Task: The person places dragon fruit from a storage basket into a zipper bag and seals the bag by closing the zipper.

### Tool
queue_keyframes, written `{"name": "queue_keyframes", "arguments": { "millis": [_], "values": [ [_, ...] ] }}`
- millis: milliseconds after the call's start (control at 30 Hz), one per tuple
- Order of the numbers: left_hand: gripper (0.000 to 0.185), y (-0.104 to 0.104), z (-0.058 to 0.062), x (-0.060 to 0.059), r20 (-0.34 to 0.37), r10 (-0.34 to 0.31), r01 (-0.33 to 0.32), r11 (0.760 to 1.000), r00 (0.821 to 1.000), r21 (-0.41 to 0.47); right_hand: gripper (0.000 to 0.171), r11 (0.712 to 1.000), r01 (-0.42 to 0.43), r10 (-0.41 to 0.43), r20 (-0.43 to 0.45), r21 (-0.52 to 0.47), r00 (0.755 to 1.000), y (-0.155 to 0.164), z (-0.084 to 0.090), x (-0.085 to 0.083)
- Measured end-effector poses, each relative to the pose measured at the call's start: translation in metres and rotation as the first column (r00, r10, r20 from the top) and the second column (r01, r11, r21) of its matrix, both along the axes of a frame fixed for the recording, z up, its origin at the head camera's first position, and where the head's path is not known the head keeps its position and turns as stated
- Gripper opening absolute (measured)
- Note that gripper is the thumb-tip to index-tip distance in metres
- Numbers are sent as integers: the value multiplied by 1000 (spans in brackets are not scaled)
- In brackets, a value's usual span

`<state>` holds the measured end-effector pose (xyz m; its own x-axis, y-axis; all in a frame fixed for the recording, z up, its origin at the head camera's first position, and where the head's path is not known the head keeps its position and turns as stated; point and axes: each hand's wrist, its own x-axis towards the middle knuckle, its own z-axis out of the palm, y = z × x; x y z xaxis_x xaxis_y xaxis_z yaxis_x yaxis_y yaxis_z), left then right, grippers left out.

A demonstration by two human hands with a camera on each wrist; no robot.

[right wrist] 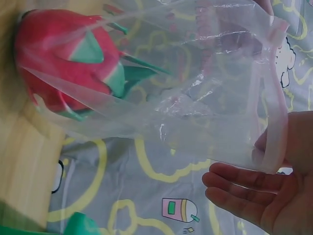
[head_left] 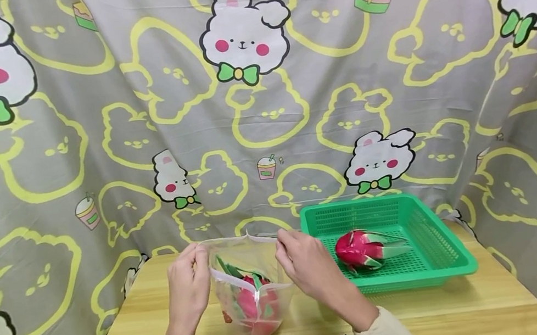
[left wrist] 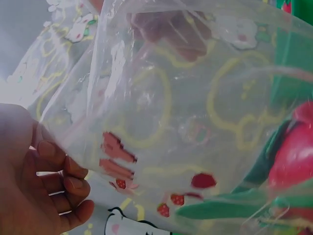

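Note:
A clear zip bag [head_left: 284,301] hangs between my two hands with its mouth spread wide. Inside it, near the bottom, sits a red dragon fruit [right wrist: 63,58] with green leafy tips pointing up toward the opening. My left hand [head_left: 189,281] pinches the left side of the bag's rim. On the other side, the right hand [head_left: 309,262] pinches the rim between thumb and finger; its remaining fingers [right wrist: 239,188] stretch loosely outside the plastic in the right wrist view. Small strawberry prints [left wrist: 177,199] show on the bag in the left wrist view.
A green plastic basket [head_left: 451,271] stands on the wooden table [head_left: 137,326] to the right, close to my right hand. A second dragon fruit [head_left: 357,250] lies in it. Behind the table hangs a grey curtain [head_left: 285,99] with cartoon rabbits.

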<state>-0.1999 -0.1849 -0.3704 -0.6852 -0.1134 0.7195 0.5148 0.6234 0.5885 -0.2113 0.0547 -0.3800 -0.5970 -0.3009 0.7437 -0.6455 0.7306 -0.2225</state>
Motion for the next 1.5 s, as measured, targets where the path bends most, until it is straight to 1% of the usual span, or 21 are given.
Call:
{"name": "queue_keyframes", "arguments": {
  "millis": [233, 367, 500, 567, 633, 700, 833, 867, 967, 1033, 1100, 1167, 1200, 1267, 1367, 1433, 1500],
  "values": [
    [50, -4, 1, -2, 17, 22, -21, 997, 1000, -79, 23, 1000, -11, 10, 39, 25, 999, 6, 17, -4],
    [49, -4, 4, -3, 42, 0, 5, 992, 999, -128, 23, 999, -24, 21, 74, 40, 997, 6, 26, -7],
    [50, -1, 4, -3, 92, -24, 39, 985, 995, -165, 23, 997, -19, 12, 95, 71, 995, 4, 28, -8],
    [51, 0, 3, -4, 112, -30, 50, 983, 993, -174, 23, 995, -11, 2, 94, 95, 996, 3, 29, -10],
    [51, 0, 2, -4, 117, -35, 56, 982, 992, -178, 25, 992, -9, -4, 102, 129, 995, 2, 32, -12],
    [51, 0, 1, -4, 114, -40, 60, 981, 993, -184, 28, 985, -10, -13, 131, 171, 991, 1, 36, -15],
    [50, -3, -1, -4, 124, -54, 76, 980, 991, -183, 35, 967, -22, -38, 228, 255, 973, -2, 47, -23],
    [50, -3, -1, -4, 126, -58, 80, 981, 990, -178, 36, 963, -22, -45, 240, 269, 970, -4, 48, -25],
    [50, -4, -2, -5, 123, -57, 78, 982, 991, -173, 37, 954, -21, -52, 238, 298, 970, -7, 47, -33],
    [49, -3, -3, -5, 122, -41, 62, 982, 992, -179, 37, 953, -15, -54, 220, 302, 974, -9, 45, -36],
    [49, -2, -3, -5, 147, -14, 41, 983, 989, -180, 37, 955, -8, -54, 200, 296, 978, -10, 42, -39],
    [48, -1, -2, -2, 206, 13, 25, 983, 978, -182, 36, 959, 3, -58, 185, 285, 981, -11, 40, -41],
    [48, 0, -2, -1, 246, 29, 17, 983, 969, -185, 36, 961, 7, -59, 181, 277, 982, -11, 39, -42],
    [46, 0, -1, 3, 327, 50, 15, 981, 944, -193, 35, 965, 18, -66, 175, 261, 982, -11, 38, -43],
    [38, 0, 1, 6, 404, 71, 24, 974, 912, -225, 35, 972, 32, -74, 179, 232, 981, -11, 36, -45],
    [32, -2, 2, 7, 423, 63, 40, 972, 904, -231, 36, 975, 43, -83, 179, 216, 980, -10, 35, -46],
    [29, -5, 3, 7, 427, 60, 46, 971, 902, -233, 36, 978, 51, -88, 178, 203, 980, -9, 35, -48]
  ]
}}
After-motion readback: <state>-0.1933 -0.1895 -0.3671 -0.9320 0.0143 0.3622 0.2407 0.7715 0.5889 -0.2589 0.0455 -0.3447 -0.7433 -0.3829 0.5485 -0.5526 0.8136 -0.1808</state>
